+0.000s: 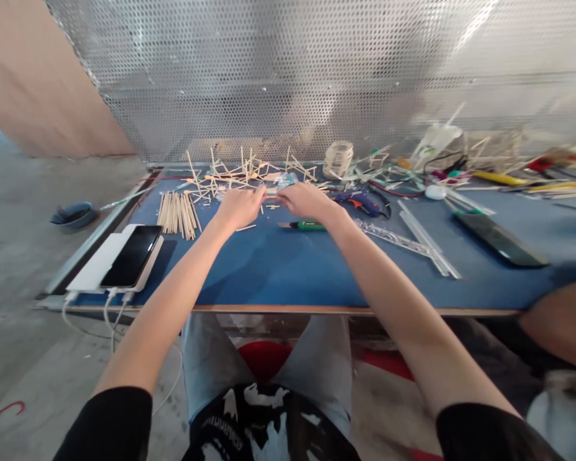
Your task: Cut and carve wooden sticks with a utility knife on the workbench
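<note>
Over the far middle of the blue table, my left hand (241,208) and my right hand (308,200) meet with their fingertips pinched together. A small, pale, thin piece seems to run between them, too blurred to name. Behind the hands stand spiky frames of thin wooden sticks (247,168) with orange tips at some joints. A green utility knife (311,225), its blade out to the left, lies just below my right hand. To the left of my left hand is a row of loose wooden sticks (178,214).
A phone (132,256) with white cables lies at the left edge. Rightward are a blue glue gun (367,203), clear plastic strips (425,240), a round container (338,159) and a dark phone (500,238). A perforated metal panel (269,77) closes the back. Another person's limb (564,323) is at right.
</note>
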A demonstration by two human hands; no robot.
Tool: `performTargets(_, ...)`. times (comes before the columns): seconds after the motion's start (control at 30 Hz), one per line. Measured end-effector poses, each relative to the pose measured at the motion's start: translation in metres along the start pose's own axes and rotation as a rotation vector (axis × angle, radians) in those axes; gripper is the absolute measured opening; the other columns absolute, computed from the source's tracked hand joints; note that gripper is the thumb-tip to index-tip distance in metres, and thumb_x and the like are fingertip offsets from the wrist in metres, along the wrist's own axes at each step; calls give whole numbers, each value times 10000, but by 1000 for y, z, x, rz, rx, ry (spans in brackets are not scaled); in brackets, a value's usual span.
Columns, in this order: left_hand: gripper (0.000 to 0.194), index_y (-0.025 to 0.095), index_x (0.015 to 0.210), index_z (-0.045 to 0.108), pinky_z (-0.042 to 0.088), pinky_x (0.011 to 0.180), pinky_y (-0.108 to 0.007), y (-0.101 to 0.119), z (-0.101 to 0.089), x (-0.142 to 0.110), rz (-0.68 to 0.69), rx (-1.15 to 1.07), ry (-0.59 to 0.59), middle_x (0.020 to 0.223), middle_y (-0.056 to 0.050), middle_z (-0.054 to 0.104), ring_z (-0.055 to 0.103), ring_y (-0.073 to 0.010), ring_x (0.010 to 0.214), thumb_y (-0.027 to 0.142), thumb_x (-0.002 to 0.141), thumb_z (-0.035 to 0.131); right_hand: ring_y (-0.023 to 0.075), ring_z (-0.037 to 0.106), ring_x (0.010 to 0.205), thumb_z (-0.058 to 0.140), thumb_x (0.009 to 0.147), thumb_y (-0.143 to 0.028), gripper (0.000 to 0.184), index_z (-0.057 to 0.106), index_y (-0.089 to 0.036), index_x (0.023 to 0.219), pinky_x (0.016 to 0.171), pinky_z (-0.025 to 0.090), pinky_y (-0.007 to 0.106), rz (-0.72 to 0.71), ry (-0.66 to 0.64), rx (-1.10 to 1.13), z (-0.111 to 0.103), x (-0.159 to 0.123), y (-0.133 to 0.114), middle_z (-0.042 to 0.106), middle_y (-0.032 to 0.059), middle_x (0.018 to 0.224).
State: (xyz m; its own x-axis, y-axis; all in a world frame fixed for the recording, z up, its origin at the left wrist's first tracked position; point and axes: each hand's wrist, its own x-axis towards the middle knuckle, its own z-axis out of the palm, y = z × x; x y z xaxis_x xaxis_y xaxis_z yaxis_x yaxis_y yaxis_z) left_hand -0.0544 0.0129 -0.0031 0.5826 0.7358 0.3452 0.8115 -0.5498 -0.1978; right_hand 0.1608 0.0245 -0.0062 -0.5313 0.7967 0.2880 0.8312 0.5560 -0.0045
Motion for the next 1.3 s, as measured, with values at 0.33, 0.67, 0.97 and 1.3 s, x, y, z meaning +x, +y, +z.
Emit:
performTargets(0.33, 350, 193, 1160, 649, 505, 752, -337, -12, 46, -5, 81, -82, 129, 1097, -92, 738, 704, -235, 977, 331, 1065, 342, 199, 631, 825, 401, 1027, -349, 347, 707, -208, 1110, 700, 322, 308, -8, 88, 63, 29, -6, -3, 757, 81, 1008)
performTargets(0.67, 352, 190, 1187, 641, 504, 702, -341, -6, 46, -9, 101, -102, 100, 1069, -106, 741, 721, -246, 896, 335, 1059, 346, 183, 627, 778, 394, 1019, -343, 349, 711, -198, 1033, 671, 305, 310, -61, 154, 71, 37, -8, -7, 753, 75, 951)
performTargets(0.97, 370, 238, 1168, 663, 464, 656, -324, -8, 39, -16, 89, -79, 185, 1070, -62, 762, 730, -228, 886, 365, 1062, 333, 169, 600, 729, 393, 1006, -307, 329, 700, -193, 983, 617, 239, 321, -120, 225, 45, 27, -13, -15, 754, 71, 932)
performTargets(1.3, 377, 227, 1177, 685, 437, 683, -302, -12, 36, -19, 89, -150, 300, 1070, -55, 767, 721, -195, 941, 366, 1063, 353, 163, 576, 743, 388, 1010, -304, 332, 702, -199, 986, 611, 202, 326, -169, 352, 80, 18, -15, -18, 745, 58, 904)
